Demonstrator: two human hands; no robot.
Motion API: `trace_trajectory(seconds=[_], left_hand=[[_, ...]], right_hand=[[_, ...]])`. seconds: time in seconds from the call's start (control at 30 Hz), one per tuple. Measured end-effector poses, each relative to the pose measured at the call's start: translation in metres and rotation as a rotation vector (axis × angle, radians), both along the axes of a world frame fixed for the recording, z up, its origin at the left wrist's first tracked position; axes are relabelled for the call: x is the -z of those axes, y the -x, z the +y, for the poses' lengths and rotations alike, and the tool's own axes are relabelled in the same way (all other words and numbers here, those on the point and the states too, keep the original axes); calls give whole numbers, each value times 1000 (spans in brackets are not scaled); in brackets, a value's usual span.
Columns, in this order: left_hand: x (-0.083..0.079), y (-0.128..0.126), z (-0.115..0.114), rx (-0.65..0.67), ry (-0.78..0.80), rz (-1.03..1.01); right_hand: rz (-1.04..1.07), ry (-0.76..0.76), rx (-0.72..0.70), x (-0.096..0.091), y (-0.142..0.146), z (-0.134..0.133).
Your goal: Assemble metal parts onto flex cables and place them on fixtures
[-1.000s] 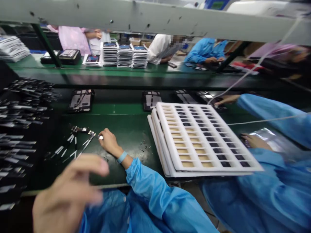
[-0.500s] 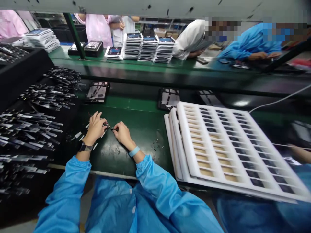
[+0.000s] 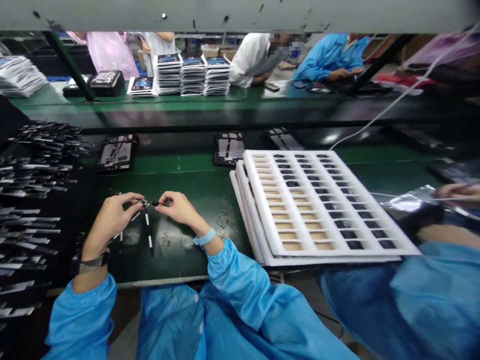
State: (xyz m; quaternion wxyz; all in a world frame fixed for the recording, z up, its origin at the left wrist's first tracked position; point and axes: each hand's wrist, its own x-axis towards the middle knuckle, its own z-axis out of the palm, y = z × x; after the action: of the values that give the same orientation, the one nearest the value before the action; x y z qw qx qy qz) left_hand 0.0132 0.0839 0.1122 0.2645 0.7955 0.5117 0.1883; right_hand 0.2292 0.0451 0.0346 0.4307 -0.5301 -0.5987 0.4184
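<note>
1. My left hand (image 3: pixel 110 220) reaches in from the lower left, its fingers curled and narrow, pinching a small metal part (image 3: pixel 144 203). My right hand (image 3: pixel 180 209) comes in from the other side, pinched just as narrowly on a short dark piece (image 3: pixel 159 203). The two sets of fingertips nearly meet above the mat, and I can't tell whether the part and the piece are joined.
2. Both forearms angle inward from blue sleeves (image 3: pixel 232 280). A watch (image 3: pixel 90 263) sits on the left wrist, a blue band (image 3: pixel 205 237) on the right.
3. I count three thin white-tipped strips (image 3: pixel 149 235) under my hands, three dark trays (image 3: pixel 117 152) along the belt, and three stacks of screens (image 3: pixel 193 75) across the way. Beside me are at least three stacked foam trays (image 3: pixel 258 172), and a large heap of black strips (image 3: pixel 30 200) lies to the left.
4. My hands work over a green bench mat (image 3: pixel 180 165) scattered with tiny specks (image 3: pixel 225 222). A second bench (image 3: pixel 240 102) runs beyond it, with four people (image 3: pixel 255 60) on its far side. A neighbour's hand (image 3: pixel 457 191) shows at the right.
</note>
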Motion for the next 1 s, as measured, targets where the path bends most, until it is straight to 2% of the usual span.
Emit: trace_trajectory(seconds=[0.13,0.23,0.4,0.53,0.73,0.9,1.0], left_hand=[[-35,-27,-3,25,73,-151],[-46,-57,6,58,128,-248],[-33,-103,32,157,241,-366],[-20,-125,48,217,342,-403],[-10,-138,56,252,444,-356],[-4,-144,59,305,437,-254],[-9,-149,67,364,403,-178]], right_hand=[[379,44,-45,-20,-33,-12],[519,79,0,-24,-51,-21],[648,84,173,-17,-70,-27],[805,68,289,-6,-75,-24],[882,83,368,10,-75,-17],[893,72,381,12,-76,-18],[915,40,387,12,-76,-18]])
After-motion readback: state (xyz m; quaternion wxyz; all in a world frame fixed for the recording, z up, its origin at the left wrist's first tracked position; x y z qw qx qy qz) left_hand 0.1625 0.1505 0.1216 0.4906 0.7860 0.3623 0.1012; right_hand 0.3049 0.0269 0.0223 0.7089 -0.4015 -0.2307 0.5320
